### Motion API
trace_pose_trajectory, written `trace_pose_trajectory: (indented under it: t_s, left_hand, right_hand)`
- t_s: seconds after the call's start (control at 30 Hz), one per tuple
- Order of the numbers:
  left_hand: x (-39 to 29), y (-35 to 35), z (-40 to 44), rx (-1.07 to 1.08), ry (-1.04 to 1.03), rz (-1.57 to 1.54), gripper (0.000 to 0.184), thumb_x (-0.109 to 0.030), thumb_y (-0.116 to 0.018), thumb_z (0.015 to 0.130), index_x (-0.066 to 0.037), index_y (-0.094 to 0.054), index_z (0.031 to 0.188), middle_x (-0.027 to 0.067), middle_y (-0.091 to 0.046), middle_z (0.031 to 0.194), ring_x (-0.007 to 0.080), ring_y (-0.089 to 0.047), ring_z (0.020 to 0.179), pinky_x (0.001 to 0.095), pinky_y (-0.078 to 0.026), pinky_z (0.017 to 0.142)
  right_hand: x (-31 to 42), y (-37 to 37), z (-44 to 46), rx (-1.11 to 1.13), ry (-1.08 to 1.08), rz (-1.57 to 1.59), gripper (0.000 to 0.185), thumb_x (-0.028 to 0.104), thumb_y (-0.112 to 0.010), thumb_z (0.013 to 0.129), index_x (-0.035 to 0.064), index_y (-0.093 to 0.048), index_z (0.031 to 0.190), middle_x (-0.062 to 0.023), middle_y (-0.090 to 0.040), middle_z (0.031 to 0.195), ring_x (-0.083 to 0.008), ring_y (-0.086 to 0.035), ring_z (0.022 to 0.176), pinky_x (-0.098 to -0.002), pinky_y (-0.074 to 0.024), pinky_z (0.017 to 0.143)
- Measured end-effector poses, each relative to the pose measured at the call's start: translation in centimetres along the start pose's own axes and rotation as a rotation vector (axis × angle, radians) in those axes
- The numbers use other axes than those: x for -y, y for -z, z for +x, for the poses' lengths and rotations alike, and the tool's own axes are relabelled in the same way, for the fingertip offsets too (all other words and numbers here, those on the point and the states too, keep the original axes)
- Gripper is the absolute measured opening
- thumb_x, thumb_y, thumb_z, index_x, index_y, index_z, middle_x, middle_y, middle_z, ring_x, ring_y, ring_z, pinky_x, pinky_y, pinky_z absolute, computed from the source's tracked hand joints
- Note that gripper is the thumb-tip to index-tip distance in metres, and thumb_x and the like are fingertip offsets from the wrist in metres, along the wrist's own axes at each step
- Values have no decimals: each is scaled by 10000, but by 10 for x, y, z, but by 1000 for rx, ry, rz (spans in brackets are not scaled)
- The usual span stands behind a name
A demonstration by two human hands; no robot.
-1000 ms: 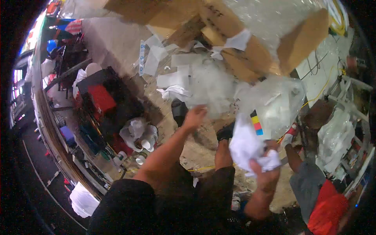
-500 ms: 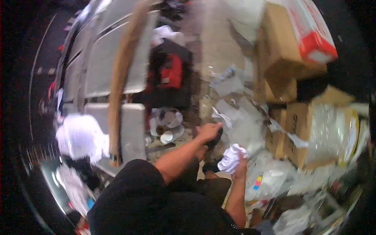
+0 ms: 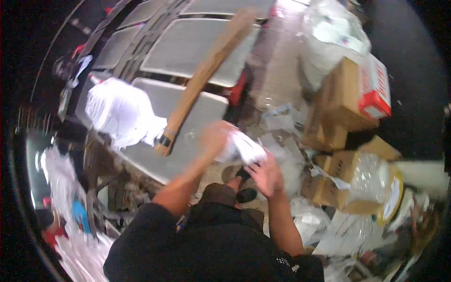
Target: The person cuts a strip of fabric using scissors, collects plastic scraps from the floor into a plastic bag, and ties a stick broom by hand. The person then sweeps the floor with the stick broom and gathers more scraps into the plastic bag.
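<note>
A crumpled white cloth [image 3: 247,146] stretches between my two hands, in front of my body and beside the table's near corner. My left hand [image 3: 217,140], smeared by motion, is closed on its left end. At the lower right end is my right hand [image 3: 268,176], with the cloth's edge between thumb and fingers; the fingertips spread below it. On the grey table panel [image 3: 192,110] to the left lie a bundle of white cloth [image 3: 120,110] and a long bundle of thin brown sticks [image 3: 206,77], bound with a dark band near its lower end.
Cardboard boxes [image 3: 336,105] stand at right, with a red and white box [image 3: 375,89] against them. Behind is a large white sack [image 3: 329,40]. An open carton [image 3: 350,183] holds clear plastic. Plastic and paper scraps litter the floor near my feet. White material [image 3: 63,176] hangs at left.
My left hand has risen from down near my foot to the white cloth. My right hand has moved up and left with the cloth. The view has swung toward the table.
</note>
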State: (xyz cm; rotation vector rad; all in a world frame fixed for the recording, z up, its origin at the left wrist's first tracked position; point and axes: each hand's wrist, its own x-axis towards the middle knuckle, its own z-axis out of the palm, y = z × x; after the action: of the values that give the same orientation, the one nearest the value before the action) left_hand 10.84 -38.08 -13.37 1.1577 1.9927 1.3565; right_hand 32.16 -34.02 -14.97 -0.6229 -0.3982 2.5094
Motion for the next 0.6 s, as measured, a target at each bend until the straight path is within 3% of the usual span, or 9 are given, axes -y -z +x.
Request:
trace_pose_trajectory:
  t_s: [0.03, 0.07, 0.13, 0.17, 0.27, 0.3, 0.43, 0.53, 0.6]
  left_hand:
    - [-21, 46, 11, -12, 257, 158, 192, -105, -586, 752, -56, -636, 931, 143, -613, 930, 289, -590, 857, 351, -466, 786]
    - [6, 91, 25, -73, -82, 576, 341, -129, -602, 762, -65, -556, 1093, 172, -572, 1041, 307, -569, 926, 376, -463, 811]
    - [22, 147, 40, 51, 207, 977, 595, -307, -687, 701, -72, -474, 1205, 215, -546, 1085, 344, -542, 1011, 413, -455, 831]
    - [53, 161, 51, 244, 382, 1127, 652, -396, -709, 635, -95, -511, 1179, 196, -584, 1063, 348, -564, 989, 425, -466, 809]
    - [55, 144, 42, 277, 504, 1149, 598, -410, -704, 602, -118, -572, 1106, 154, -628, 1014, 331, -596, 942, 435, -482, 772]
    - [49, 140, 42, 260, 527, 1130, 483, -382, -697, 586, -122, -633, 988, 120, -657, 943, 323, -621, 878, 441, -488, 726]
    - [-16, 87, 4, 283, 352, 719, 387, -359, -674, 661, -32, -652, 867, 159, -654, 775, 307, -643, 755, 392, -482, 676]
    - [-57, 20, -31, 434, 363, 299, 388, -389, -636, 747, -32, -650, 898, 164, -649, 780, 288, -639, 758, 372, -471, 694]
    - [-59, -28, -45, 441, 223, 198, 412, -412, -570, 822, -16, -636, 917, 182, -644, 812, 309, -627, 774, 374, -463, 705]
  right_hand:
    - [-2, -8, -4, -92, -8, -67, 535, 348, -491, 886, 17, -352, 1282, -133, -472, 1222, -255, -465, 1108, -387, -394, 908]
    - [-3, -14, -8, -179, -22, -126, 537, 349, -508, 878, 27, -356, 1281, -134, -469, 1224, -250, -474, 1093, -390, -397, 898]
    - [-13, -2, -19, -219, -48, -131, 513, 334, -522, 874, 27, -383, 1261, -131, -489, 1203, -245, -495, 1065, -386, -401, 886]
    - [-21, 5, -23, -246, -119, -141, 488, 319, -535, 870, 27, -410, 1241, -128, -509, 1182, -239, -516, 1037, -382, -406, 874]
    - [-43, 17, -35, -211, -131, -356, 434, 301, -569, 856, 12, -475, 1166, -111, -566, 1088, -217, -563, 940, -360, -427, 831]
    - [-47, 17, -38, -219, -129, -498, 423, 312, -577, 854, 0, -506, 1131, -90, -597, 1012, -192, -580, 890, -337, -444, 794]
    - [-49, 23, -44, -151, -101, -713, 429, 318, -585, 855, 8, -506, 1141, -83, -599, 991, -165, -577, 892, -321, -450, 790]
    - [-47, 16, -43, -47, 11, -539, 585, 298, -601, 858, 9, -349, 1300, -106, -513, 1173, -179, -512, 1049, -322, -407, 889]
    - [-33, 10, -40, 2, 8, -476, 669, 282, -618, 843, 36, -260, 1352, -96, -464, 1229, -187, -472, 1099, -328, -383, 930]
